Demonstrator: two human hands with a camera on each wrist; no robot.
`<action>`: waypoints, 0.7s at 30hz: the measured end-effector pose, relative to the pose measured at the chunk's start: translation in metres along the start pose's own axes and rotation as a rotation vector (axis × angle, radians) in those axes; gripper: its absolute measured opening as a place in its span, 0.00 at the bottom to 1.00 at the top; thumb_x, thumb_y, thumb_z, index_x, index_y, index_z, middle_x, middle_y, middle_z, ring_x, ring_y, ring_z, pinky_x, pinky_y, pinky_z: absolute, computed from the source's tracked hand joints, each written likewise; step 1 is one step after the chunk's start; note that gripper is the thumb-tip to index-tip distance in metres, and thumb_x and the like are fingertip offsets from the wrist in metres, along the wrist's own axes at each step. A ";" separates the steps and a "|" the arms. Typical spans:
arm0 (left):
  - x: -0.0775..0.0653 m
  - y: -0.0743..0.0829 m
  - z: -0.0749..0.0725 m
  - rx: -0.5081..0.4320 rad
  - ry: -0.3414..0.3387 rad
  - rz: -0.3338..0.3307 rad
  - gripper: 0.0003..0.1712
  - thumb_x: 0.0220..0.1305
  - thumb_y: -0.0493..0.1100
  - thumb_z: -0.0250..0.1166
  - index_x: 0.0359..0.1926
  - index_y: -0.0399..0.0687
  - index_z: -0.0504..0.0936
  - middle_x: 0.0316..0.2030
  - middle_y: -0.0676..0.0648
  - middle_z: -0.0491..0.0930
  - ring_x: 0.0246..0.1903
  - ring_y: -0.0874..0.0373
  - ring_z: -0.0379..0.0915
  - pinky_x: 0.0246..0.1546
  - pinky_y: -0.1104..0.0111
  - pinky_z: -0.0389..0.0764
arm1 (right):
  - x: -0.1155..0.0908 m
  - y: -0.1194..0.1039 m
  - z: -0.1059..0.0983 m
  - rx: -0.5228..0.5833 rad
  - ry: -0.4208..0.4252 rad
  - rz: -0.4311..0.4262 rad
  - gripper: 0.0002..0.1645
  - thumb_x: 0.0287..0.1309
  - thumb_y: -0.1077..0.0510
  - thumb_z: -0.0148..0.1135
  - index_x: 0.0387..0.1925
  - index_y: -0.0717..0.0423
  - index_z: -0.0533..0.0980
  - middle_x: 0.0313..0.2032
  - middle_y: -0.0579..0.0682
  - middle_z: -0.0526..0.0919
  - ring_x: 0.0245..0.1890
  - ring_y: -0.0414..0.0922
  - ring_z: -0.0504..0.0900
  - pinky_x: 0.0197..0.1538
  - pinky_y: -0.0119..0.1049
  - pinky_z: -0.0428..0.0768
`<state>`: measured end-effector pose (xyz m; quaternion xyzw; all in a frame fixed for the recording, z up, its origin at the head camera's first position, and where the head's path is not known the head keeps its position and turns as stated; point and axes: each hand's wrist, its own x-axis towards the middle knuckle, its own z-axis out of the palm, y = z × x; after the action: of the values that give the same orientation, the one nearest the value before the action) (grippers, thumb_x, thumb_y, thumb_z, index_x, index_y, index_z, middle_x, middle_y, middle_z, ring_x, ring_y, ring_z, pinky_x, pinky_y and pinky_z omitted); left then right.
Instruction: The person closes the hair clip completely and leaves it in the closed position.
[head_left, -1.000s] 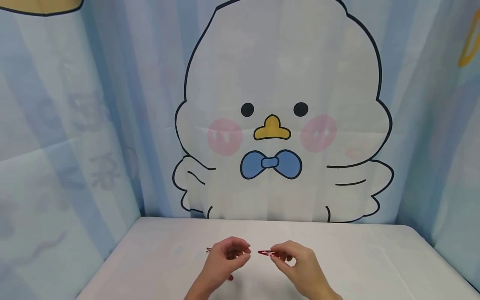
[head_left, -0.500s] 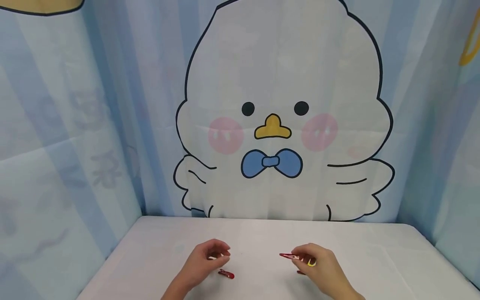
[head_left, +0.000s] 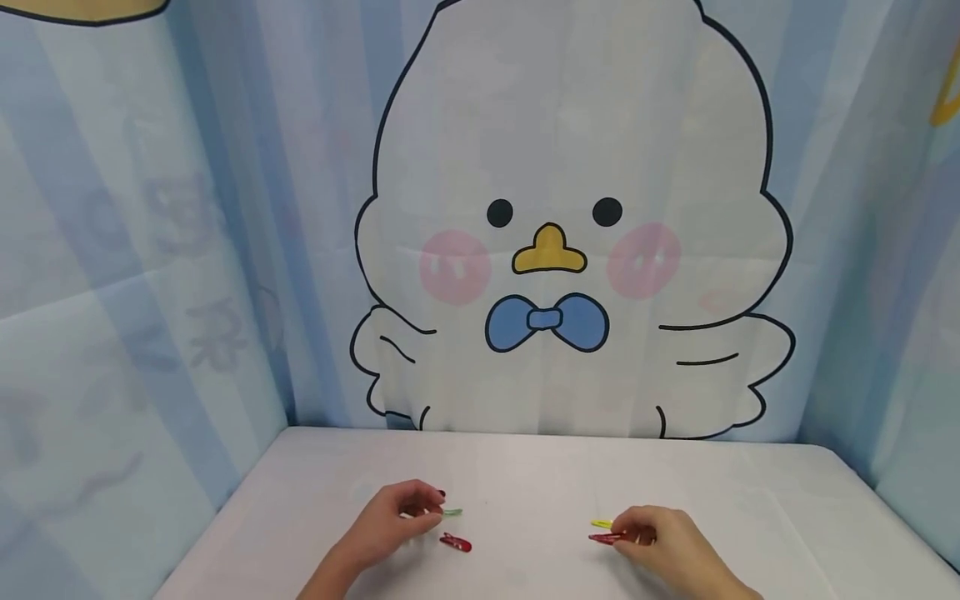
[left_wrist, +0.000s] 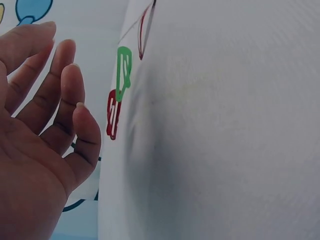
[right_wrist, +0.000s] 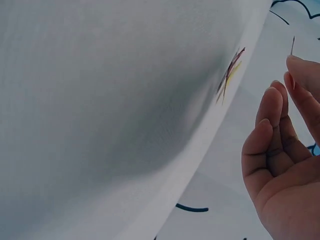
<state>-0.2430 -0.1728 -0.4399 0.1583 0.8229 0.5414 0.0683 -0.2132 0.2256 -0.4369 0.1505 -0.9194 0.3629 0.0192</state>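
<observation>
My left hand [head_left: 393,521] hovers above the table with relaxed fingers [left_wrist: 73,85] and nothing between them. Close to its fingertips lies a green snap hair clip [left_wrist: 123,70], with a red hair clip [left_wrist: 113,117] beside it. Another red hair clip [head_left: 455,543] lies nearer the person. Thumb and index finger of my right hand [head_left: 667,546] pinch a thin red hair clip [right_wrist: 293,46], seen edge-on in the right wrist view. Below these fingers, a yellow hair clip [head_left: 602,524] and reddish clips [right_wrist: 222,85] lie crossed or overlapping on the table.
Between the hands stretches the white tabletop [head_left: 525,533]. A blue-and-white cloth backdrop [head_left: 555,150] with a cartoon bird stands along the back edge, and similar cloth [head_left: 112,292] hangs at the left side.
The hands have moved apart, left hand leftward and right hand rightward and lower. The right fingers carried a red clip away from the middle. Green and yellow clips now show beside the hands.
</observation>
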 end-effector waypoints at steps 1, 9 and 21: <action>0.001 0.000 0.000 0.004 -0.003 -0.001 0.13 0.64 0.39 0.70 0.48 0.38 0.83 0.40 0.50 0.83 0.38 0.53 0.75 0.38 0.66 0.78 | 0.000 0.001 -0.001 -0.006 0.000 -0.004 0.07 0.54 0.60 0.75 0.33 0.48 0.83 0.27 0.40 0.77 0.26 0.35 0.72 0.30 0.31 0.72; 0.004 -0.002 -0.001 0.015 -0.029 -0.011 0.13 0.63 0.39 0.71 0.47 0.39 0.83 0.39 0.50 0.83 0.37 0.54 0.74 0.37 0.66 0.77 | 0.000 0.006 -0.005 -0.025 -0.031 0.048 0.06 0.54 0.59 0.75 0.32 0.47 0.83 0.25 0.41 0.75 0.25 0.38 0.70 0.29 0.32 0.71; 0.007 -0.005 0.002 0.046 -0.130 -0.037 0.10 0.60 0.34 0.71 0.43 0.39 0.84 0.37 0.50 0.82 0.34 0.55 0.74 0.38 0.66 0.77 | 0.004 0.008 0.007 -0.093 -0.073 0.283 0.09 0.51 0.65 0.75 0.29 0.50 0.82 0.23 0.46 0.74 0.27 0.44 0.71 0.34 0.38 0.72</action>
<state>-0.2495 -0.1707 -0.4444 0.1797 0.8318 0.5093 0.1280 -0.2188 0.2257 -0.4468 0.0316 -0.9473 0.3132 -0.0587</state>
